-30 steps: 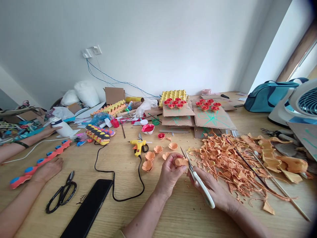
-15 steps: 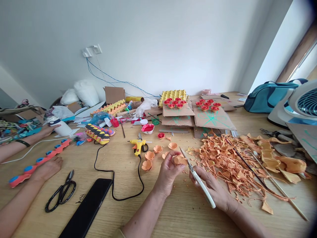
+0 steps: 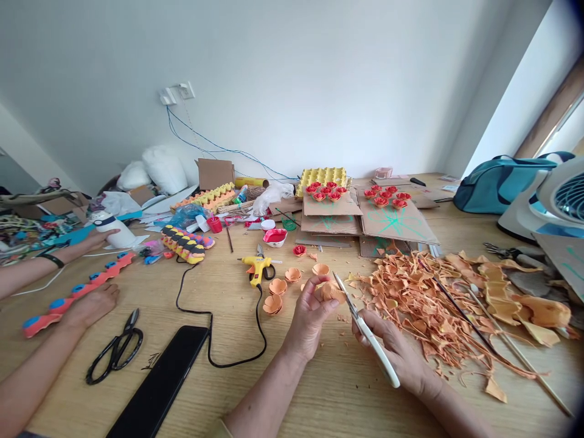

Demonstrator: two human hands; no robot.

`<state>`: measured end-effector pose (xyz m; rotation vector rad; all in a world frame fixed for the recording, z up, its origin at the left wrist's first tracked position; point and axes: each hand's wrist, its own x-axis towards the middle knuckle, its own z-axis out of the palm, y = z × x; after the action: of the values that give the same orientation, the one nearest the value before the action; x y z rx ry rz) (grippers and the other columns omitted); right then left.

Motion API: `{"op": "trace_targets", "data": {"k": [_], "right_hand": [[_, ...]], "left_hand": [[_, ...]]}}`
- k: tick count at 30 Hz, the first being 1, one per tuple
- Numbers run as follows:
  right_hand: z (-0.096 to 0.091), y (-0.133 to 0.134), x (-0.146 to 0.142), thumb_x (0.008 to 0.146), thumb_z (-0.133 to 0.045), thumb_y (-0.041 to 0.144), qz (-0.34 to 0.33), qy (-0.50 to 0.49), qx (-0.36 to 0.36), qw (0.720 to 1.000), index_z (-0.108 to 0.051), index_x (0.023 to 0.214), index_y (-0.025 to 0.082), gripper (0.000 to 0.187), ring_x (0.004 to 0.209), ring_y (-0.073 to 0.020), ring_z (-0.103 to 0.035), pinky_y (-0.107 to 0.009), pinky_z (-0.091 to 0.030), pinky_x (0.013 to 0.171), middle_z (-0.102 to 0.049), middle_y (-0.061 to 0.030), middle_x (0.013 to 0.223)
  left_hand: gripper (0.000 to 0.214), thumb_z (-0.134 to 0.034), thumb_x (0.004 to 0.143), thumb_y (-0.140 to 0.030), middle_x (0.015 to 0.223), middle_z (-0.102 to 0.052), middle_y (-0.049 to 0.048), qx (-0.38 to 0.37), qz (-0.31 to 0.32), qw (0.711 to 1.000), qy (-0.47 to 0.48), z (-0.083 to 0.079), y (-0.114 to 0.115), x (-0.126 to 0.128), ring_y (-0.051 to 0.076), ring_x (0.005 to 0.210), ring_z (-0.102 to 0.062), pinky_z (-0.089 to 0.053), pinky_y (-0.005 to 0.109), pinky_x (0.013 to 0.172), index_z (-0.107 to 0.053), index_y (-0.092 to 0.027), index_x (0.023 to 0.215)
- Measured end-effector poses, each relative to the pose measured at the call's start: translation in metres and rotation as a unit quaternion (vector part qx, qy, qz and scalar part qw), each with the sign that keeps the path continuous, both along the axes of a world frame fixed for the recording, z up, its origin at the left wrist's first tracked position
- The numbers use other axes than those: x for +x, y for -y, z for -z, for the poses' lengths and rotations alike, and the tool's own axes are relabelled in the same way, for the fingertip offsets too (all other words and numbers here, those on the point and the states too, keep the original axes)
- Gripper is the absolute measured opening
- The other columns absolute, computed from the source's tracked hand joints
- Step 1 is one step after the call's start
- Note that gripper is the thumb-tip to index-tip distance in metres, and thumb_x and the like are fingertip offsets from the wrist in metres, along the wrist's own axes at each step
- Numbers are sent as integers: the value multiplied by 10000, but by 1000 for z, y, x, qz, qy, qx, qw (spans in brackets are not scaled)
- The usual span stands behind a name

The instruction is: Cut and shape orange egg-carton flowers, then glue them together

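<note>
Between the thumb and fingers of my left hand (image 3: 306, 322) is an orange egg-carton cup (image 3: 332, 292). My right hand (image 3: 391, 347) grips white-handled scissors (image 3: 375, 350), their blades pointing up and left beside the cup. Whether the blades touch its edge I cannot tell. Just left of my left hand, several trimmed orange cups (image 3: 272, 304) stand on the table near a yellow glue gun (image 3: 256, 267). A heap of orange carton scraps (image 3: 420, 304) lies to the right of my right hand.
At left a co-worker's hand (image 3: 93, 304) rests by a painted carton strip (image 3: 77, 292); their other holds a white bottle (image 3: 118, 231). Black scissors (image 3: 116, 347) and a phone (image 3: 159, 383) lie nearer. Red flowers (image 3: 326, 191) sit on cardboard (image 3: 396, 225). A fan (image 3: 542, 207) stands right.
The whole view has shifted slightly. My hands keep nearly the same pose; the orange cup looks slightly turned between my left fingers. The co-worker's hand stays on the bottle.
</note>
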<state>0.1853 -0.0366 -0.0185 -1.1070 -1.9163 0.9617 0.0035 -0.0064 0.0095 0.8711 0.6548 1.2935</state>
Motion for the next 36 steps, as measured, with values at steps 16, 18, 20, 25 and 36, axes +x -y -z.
{"op": "trace_targets", "data": {"k": [16, 18, 20, 25, 36], "right_hand": [[-2, 0, -2, 905, -458, 597, 24, 23, -18, 999, -520, 712, 200, 446, 663, -164, -468, -296, -387, 641, -529, -10, 692], [0, 0, -2, 883, -504, 589, 33, 3, -21, 999, -536, 704, 197, 432, 659, -161, -470, -290, -385, 631, -534, -8, 686], [2, -1, -2, 867, -539, 583, 45, -34, -33, 998, -563, 719, 195, 416, 646, -155, -465, -281, -383, 615, -529, 0, 671], [0, -2, -1, 840, -609, 579, 79, -156, -79, 982, -622, 838, 198, 381, 612, -141, -463, -267, -405, 580, -547, 6, 681], [0, -2, -2, 679, -815, 485, 184, -288, -155, 927, -610, 928, 218, 418, 647, -143, -505, -256, -420, 593, -580, 26, 718]], "left_hand": [[437, -819, 697, -265, 915, -655, -2, 24, 4, 1000, 7, 4, -8, -7, 115, 827, -546, -401, 257, 831, -637, -205, 1089], [474, -832, 682, -265, 960, -661, 13, 20, 6, 1000, 6, 3, -8, -7, 126, 869, -558, -404, 264, 855, -635, -199, 1108], [504, -841, 680, -265, 982, -662, 26, 19, 9, 1000, -2, 3, -8, -7, 136, 902, -570, -409, 275, 882, -625, -191, 1130], [495, -819, 725, -247, 991, -653, 40, 42, 41, 996, -62, 7, -7, -5, 142, 912, -586, -438, 281, 875, -596, -188, 1163], [488, -750, 797, -204, 1054, -638, 38, 111, 91, 965, -221, 12, 4, 0, 165, 969, -577, -449, 293, 910, -559, -232, 1245]]}}
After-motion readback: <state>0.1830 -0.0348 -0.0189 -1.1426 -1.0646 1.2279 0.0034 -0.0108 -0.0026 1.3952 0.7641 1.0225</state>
